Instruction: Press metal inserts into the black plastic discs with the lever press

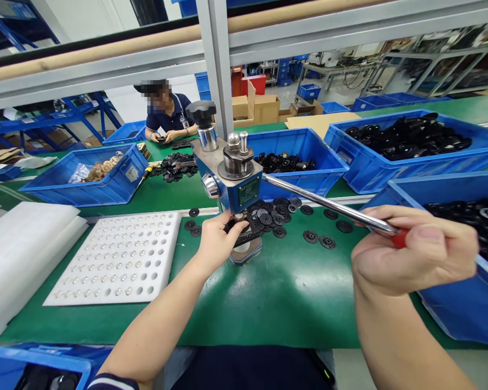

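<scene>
A blue hand press (pixel 238 184) stands on the green bench in front of me. My right hand (pixel 415 249) is wrapped round the red-tipped end of its long metal lever (pixel 329 205), out to the right. At the press's ram, my left hand (pixel 217 238) pinches a black plastic part (pixel 250 230) above the base (pixel 246 254); my fingers and the press partly hide it. Several black discs (pixel 278 216) lie piled behind and to the right of the press. On the left lies a white foam tray (pixel 117 260) with rows of small shiny round pieces in its holes.
Blue bins of black parts (pixel 410 141) line the back and right. Another blue bin (pixel 85 184) holds tan pieces, near a yellow-handled screwdriver (pixel 147 172). White foam sheets (pixel 28 254) lie far left. A metal post (pixel 213 65) rises behind the press. Across the bench sits a co-worker (pixel 171 116).
</scene>
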A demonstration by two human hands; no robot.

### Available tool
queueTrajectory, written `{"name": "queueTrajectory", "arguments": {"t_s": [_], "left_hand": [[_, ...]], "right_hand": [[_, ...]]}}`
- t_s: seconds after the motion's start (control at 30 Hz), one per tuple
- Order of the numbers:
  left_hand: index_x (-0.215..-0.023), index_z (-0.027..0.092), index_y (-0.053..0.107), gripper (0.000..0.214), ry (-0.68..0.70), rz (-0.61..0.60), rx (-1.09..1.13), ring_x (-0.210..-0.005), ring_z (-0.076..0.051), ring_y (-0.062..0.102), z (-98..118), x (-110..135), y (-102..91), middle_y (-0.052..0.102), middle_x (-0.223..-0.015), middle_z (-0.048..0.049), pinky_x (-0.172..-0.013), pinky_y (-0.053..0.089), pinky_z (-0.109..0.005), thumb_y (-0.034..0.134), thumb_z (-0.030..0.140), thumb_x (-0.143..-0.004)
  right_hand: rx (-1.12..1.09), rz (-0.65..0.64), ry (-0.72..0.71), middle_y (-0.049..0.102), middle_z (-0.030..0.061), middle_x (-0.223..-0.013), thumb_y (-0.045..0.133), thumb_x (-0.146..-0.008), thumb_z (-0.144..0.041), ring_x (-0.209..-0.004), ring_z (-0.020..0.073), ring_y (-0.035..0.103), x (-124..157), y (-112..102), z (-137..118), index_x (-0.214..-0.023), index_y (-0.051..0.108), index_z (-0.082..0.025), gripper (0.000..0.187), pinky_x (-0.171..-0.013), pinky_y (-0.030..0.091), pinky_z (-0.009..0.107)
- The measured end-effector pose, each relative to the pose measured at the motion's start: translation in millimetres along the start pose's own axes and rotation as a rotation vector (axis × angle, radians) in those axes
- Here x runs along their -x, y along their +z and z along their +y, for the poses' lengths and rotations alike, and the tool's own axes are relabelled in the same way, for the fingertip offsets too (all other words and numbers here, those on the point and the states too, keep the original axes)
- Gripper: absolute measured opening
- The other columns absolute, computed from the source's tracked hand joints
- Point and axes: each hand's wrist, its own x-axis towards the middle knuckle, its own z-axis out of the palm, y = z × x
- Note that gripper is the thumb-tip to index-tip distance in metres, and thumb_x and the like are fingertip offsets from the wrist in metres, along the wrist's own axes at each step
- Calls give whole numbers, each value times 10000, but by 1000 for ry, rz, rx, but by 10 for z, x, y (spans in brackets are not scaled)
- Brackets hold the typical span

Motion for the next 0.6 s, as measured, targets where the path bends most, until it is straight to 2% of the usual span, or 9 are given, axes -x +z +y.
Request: {"name": "queueTrajectory", "arguments": {"t_s": [0.1,0.27,0.43,0.6], "left_hand": [[-979,193,762,175,2,4,-20,-817,-207,721,4,-3,1,797,-923,-47,-728,529,-293,673,275,-852],[-893,186,755,120,-37,50,-42,-728,-181,685,60,-1,4,784,-831,-31,-669,497,-272,717,264,-810],[-798,188,720,51,-34,120,-60,-650,-146,634,115,14,26,759,-758,-3,-644,474,-250,738,233,-782],[-807,184,712,80,-15,118,-113,-664,-150,617,94,21,37,742,-759,-12,-638,458,-251,740,258,-796]], "right_hand": [[80,42,-75,526,-27,-498,547,-754,-204,-461,173,618,80,-49,59,-600,558,-140,167,-420,411,278],[147,-18,-76,581,-7,-517,542,-684,-160,-461,151,596,11,-30,-21,-572,619,-128,139,-448,419,278],[188,-24,-15,598,-2,-536,527,-699,-161,-460,160,590,26,-68,-48,-597,641,-136,156,-468,431,297],[250,-23,31,617,37,-560,544,-742,-209,-478,190,595,256,-240,55,-605,625,-140,173,-471,439,322]]}}
